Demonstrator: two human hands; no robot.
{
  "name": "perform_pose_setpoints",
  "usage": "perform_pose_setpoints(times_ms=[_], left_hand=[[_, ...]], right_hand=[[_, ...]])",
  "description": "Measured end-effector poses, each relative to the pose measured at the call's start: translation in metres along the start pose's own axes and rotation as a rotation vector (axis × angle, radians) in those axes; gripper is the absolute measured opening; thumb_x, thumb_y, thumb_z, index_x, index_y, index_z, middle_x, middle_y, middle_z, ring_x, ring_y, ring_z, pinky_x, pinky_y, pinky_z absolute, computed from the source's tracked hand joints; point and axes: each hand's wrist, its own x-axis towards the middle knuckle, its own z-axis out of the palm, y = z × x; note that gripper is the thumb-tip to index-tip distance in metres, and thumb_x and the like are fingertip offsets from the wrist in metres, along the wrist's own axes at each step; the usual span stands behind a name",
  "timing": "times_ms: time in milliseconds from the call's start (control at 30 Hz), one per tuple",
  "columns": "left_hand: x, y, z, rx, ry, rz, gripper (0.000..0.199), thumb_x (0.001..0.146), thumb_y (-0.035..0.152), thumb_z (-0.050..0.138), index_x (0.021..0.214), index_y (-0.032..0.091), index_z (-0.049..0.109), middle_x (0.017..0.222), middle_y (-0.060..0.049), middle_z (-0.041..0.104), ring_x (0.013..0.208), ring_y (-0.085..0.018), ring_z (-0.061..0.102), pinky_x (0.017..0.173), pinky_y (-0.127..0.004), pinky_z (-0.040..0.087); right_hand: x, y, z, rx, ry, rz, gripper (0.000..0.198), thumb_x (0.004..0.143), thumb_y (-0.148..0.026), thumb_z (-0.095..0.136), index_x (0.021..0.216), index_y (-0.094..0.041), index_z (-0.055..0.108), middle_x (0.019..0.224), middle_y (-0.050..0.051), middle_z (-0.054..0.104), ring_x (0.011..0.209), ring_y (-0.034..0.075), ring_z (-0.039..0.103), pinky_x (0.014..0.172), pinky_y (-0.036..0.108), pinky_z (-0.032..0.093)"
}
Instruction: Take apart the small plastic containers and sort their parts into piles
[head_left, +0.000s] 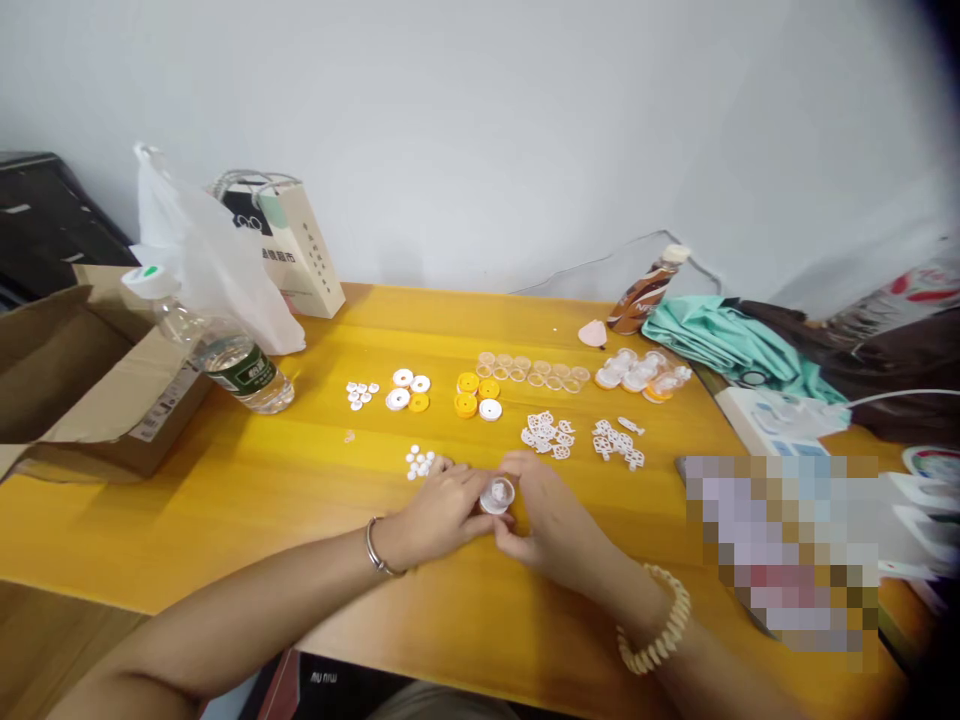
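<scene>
Between my two hands is a small clear plastic cup [497, 494] with a white base and a white piece inside. My left hand [450, 508] has its fingers around its left side. From the right, my right hand [546, 512] grips the same cup with thumb and fingers. Just beyond my left fingers lie several small white round caps [416, 458]. Farther out are white wheel-like pieces [546, 433], and more white openwork pieces [618, 441] to their right. Behind them stand clear cups [535, 371] in rows, beside stacks of yellow discs [466, 404] and white discs [398, 399].
At left are a water bottle [247, 375], an open cardboard box [150, 400], a white plastic bag [217, 270] and a paper bag [311, 260]. Finished-looking clear-topped pieces [637, 372], a brown drink bottle [649, 290], teal cloth [739, 335] and a power strip [772, 425] lie right.
</scene>
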Motion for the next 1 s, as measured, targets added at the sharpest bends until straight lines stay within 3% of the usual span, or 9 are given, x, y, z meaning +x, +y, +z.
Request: perform_pose_setpoints(times_ms=[100, 200, 267, 367, 500, 667, 767, 900, 1000], left_hand=[[-0.0003, -0.0013, 0.0032, 0.005, -0.001, 0.015, 0.023, 0.083, 0.035, 0.049, 0.1, 0.019, 0.051, 0.087, -0.003, 0.061, 0.081, -0.019, 0.054, 0.075, -0.032, 0.029], [-0.0008, -0.0026, 0.0065, 0.031, 0.0, 0.013, 0.015, 0.082, 0.028, 0.051, 0.092, 0.018, 0.052, 0.084, -0.003, 0.06, 0.08, -0.018, 0.053, 0.076, -0.032, 0.029], [-0.0011, -0.003, 0.0071, 0.025, 0.009, 0.018, 0.014, 0.081, 0.027, 0.051, 0.092, 0.018, 0.051, 0.084, -0.002, 0.06, 0.08, -0.018, 0.053, 0.076, -0.031, 0.029], [-0.0013, -0.0026, 0.0057, -0.008, 0.023, 0.037, 0.02, 0.082, 0.032, 0.051, 0.098, 0.019, 0.051, 0.087, -0.002, 0.061, 0.082, -0.018, 0.053, 0.076, -0.031, 0.029], [-0.0012, -0.0026, 0.0041, -0.001, 0.022, 0.012, 0.02, 0.084, 0.035, 0.05, 0.095, 0.018, 0.054, 0.085, -0.003, 0.061, 0.081, -0.019, 0.053, 0.075, -0.032, 0.029], [-0.0016, -0.0041, 0.0052, -0.012, 0.043, 0.013, 0.032, 0.082, 0.04, 0.051, 0.107, 0.019, 0.052, 0.09, -0.005, 0.062, 0.085, -0.02, 0.053, 0.077, -0.032, 0.03], [-0.0014, -0.0044, 0.0055, 0.004, 0.034, 0.005, 0.025, 0.083, 0.037, 0.05, 0.1, 0.019, 0.055, 0.087, -0.005, 0.062, 0.084, -0.019, 0.053, 0.078, -0.032, 0.029], [-0.0008, -0.0047, 0.0055, 0.003, 0.03, 0.021, 0.031, 0.082, 0.038, 0.052, 0.107, 0.019, 0.052, 0.089, -0.005, 0.062, 0.084, -0.019, 0.053, 0.077, -0.032, 0.029], [-0.0006, -0.0042, 0.0054, 0.037, 0.036, 0.031, 0.027, 0.083, 0.039, 0.05, 0.101, 0.019, 0.055, 0.084, -0.004, 0.061, 0.081, -0.019, 0.052, 0.076, -0.032, 0.028]], right_hand=[[-0.0008, -0.0003, 0.0043, -0.071, 0.115, 0.01, 0.043, 0.069, -0.033, 0.059, 0.104, -0.013, 0.042, 0.09, 0.012, 0.055, 0.089, 0.027, 0.055, 0.072, 0.041, 0.047], [-0.0009, -0.0007, 0.0064, -0.094, 0.036, 0.039, 0.029, 0.074, -0.027, 0.054, 0.098, -0.015, 0.045, 0.078, 0.007, 0.057, 0.071, 0.021, 0.058, 0.063, 0.036, 0.048], [-0.0008, -0.0008, 0.0063, -0.076, 0.036, -0.016, 0.034, 0.072, -0.026, 0.054, 0.102, -0.014, 0.043, 0.088, 0.011, 0.057, 0.082, 0.024, 0.058, 0.069, 0.038, 0.049], [-0.001, 0.0001, 0.0057, -0.122, 0.125, -0.021, 0.05, 0.069, -0.037, 0.06, 0.107, -0.011, 0.041, 0.101, 0.019, 0.055, 0.1, 0.032, 0.052, 0.078, 0.045, 0.046], [-0.0027, 0.003, 0.0065, -0.14, 0.014, 0.06, 0.025, 0.077, -0.031, 0.053, 0.096, -0.016, 0.045, 0.082, 0.01, 0.059, 0.074, 0.023, 0.059, 0.067, 0.04, 0.049], [-0.003, 0.0041, 0.0048, -0.085, 0.063, 0.025, 0.052, 0.071, -0.036, 0.059, 0.112, -0.013, 0.037, 0.103, 0.016, 0.055, 0.093, 0.028, 0.055, 0.077, 0.043, 0.047], [-0.0016, 0.002, 0.001, -0.059, -0.009, 0.065, 0.028, 0.077, -0.027, 0.053, 0.101, -0.016, 0.044, 0.087, 0.009, 0.059, 0.077, 0.022, 0.058, 0.068, 0.038, 0.048], [-0.0001, -0.0002, -0.0015, -0.018, -0.061, 0.03, 0.033, 0.072, -0.026, 0.057, 0.101, -0.015, 0.044, 0.091, 0.01, 0.058, 0.082, 0.022, 0.056, 0.07, 0.036, 0.047], [0.0008, -0.0004, -0.0023, -0.044, -0.104, 0.079, 0.02, 0.077, -0.028, 0.052, 0.093, -0.016, 0.047, 0.08, 0.007, 0.06, 0.07, 0.019, 0.056, 0.063, 0.032, 0.045]])
